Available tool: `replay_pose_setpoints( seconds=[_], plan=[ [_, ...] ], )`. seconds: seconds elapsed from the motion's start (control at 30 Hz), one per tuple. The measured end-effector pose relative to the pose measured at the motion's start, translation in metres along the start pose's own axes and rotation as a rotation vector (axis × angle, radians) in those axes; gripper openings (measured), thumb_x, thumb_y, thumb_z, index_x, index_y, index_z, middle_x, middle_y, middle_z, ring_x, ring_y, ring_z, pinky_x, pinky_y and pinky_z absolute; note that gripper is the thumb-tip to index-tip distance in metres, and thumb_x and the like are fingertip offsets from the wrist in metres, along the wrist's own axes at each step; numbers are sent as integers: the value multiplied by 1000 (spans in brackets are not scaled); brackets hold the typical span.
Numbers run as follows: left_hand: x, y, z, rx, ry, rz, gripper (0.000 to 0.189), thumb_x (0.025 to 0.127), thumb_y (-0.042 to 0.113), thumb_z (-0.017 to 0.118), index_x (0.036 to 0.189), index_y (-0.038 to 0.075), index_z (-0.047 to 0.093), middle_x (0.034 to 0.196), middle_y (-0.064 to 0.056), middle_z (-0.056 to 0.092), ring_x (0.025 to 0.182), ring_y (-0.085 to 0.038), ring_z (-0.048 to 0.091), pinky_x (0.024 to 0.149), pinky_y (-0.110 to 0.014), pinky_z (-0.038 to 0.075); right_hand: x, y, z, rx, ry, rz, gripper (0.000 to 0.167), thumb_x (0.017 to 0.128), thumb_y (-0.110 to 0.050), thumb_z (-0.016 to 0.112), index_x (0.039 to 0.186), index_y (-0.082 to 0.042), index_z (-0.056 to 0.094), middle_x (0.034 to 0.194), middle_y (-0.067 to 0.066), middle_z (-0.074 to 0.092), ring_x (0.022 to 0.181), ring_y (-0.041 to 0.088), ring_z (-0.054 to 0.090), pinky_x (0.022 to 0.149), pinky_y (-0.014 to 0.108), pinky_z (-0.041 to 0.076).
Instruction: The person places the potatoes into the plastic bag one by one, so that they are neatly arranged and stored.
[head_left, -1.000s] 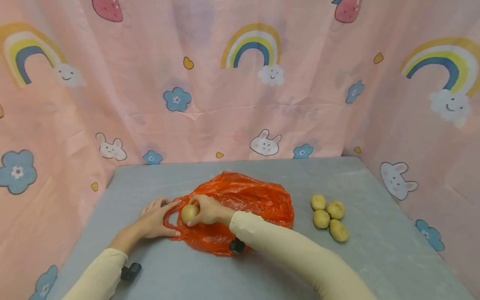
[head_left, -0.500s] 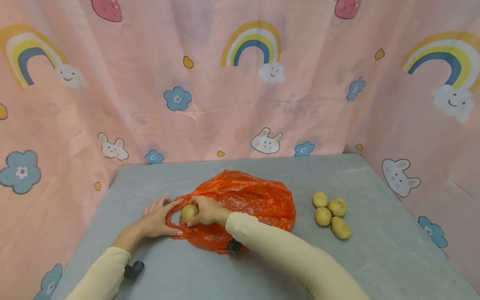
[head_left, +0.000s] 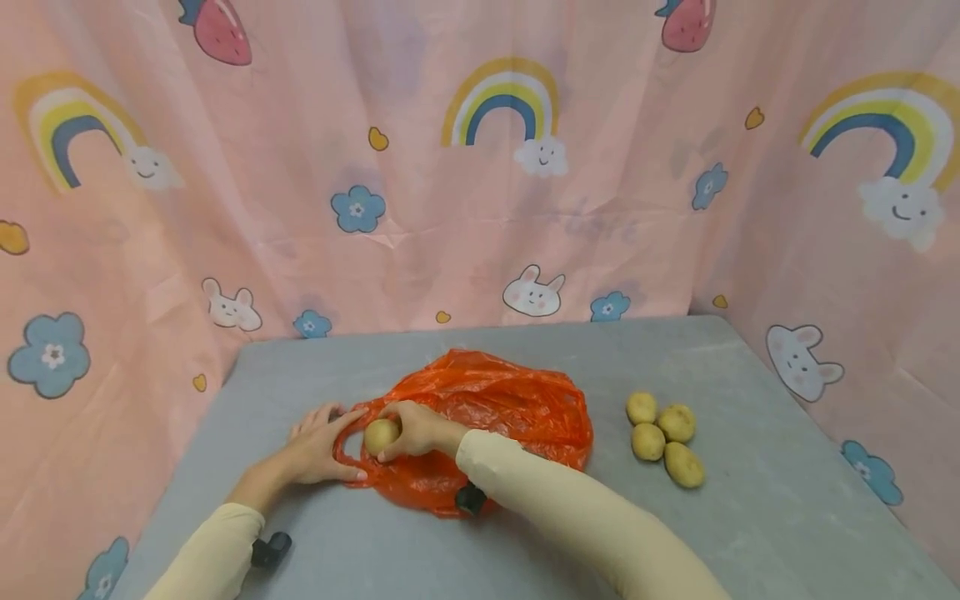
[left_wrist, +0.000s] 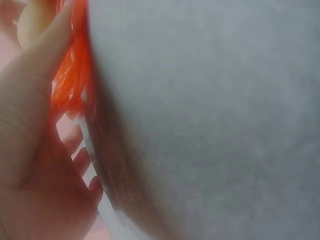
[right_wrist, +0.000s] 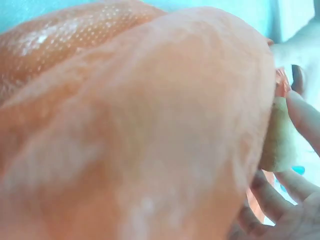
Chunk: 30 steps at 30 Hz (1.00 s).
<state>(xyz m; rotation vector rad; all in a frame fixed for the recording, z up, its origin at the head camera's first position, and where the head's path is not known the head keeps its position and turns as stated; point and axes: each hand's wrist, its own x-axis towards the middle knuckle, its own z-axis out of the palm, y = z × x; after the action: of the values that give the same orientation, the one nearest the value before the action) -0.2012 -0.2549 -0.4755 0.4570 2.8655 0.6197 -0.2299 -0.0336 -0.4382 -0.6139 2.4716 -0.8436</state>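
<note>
A yellow-brown potato [head_left: 380, 437] is pinched between the thumb and fingers of my right hand [head_left: 420, 429], at the handle end of a red plastic bag [head_left: 517, 400]. The bag lies crumpled and flattened on the table. My left hand [head_left: 315, 450] is spread at that same end, thumb and forefinger wide apart and touching the bag's handle strips. The right wrist view shows the potato [right_wrist: 278, 140] between my fingers, with bag plastic [right_wrist: 150, 110] filling much of the frame. In the left wrist view, red plastic [left_wrist: 72, 75] lies against my left thumb [left_wrist: 55, 35].
Several potatoes [head_left: 665, 437] sit in a cluster on the grey table [head_left: 765, 517], to the right of the bag. A pink patterned curtain [head_left: 420, 267] hangs behind the table and along both sides.
The head view shifts slightly. Both hands, the potato and the bag keep nearly the same places relative to each other.
</note>
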Motion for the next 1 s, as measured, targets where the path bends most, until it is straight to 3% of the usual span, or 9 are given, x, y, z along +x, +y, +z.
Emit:
replay_pose_setpoints(
  seconds=[0.3,0.53,0.73,1.0],
  plan=[
    [-2,1,2,-7,-2,-9,101,70,56,87,152,16,46,150,-24,37,131,-46,36,105,-72,28,-19,9,-23,162,-15,-24,66,93,-38,73,148,-12,49,148,13,52,132,31,53,108,50,47],
    [0,1,0,-16,-1,-9,102,70,56,87,153,17,45,149,-24,37,132,-47,35,104,-72,29,-33,17,-45,190,-25,-50,62,94,-38,71,147,-12,51,148,15,52,129,33,54,103,50,50],
    [-1,-1,-1,-3,1,-9,104,68,56,88,153,15,44,149,-26,38,136,-51,33,106,-75,26,-42,28,-59,250,-21,-57,59,96,-34,69,146,-9,50,149,19,50,136,38,51,108,53,47],
    [2,-2,-2,3,1,-5,104,69,58,87,154,17,43,151,-26,38,138,-51,33,108,-75,24,-56,46,-82,239,20,-69,56,97,-32,68,145,-8,51,147,17,53,136,38,51,109,53,46]
  ],
)
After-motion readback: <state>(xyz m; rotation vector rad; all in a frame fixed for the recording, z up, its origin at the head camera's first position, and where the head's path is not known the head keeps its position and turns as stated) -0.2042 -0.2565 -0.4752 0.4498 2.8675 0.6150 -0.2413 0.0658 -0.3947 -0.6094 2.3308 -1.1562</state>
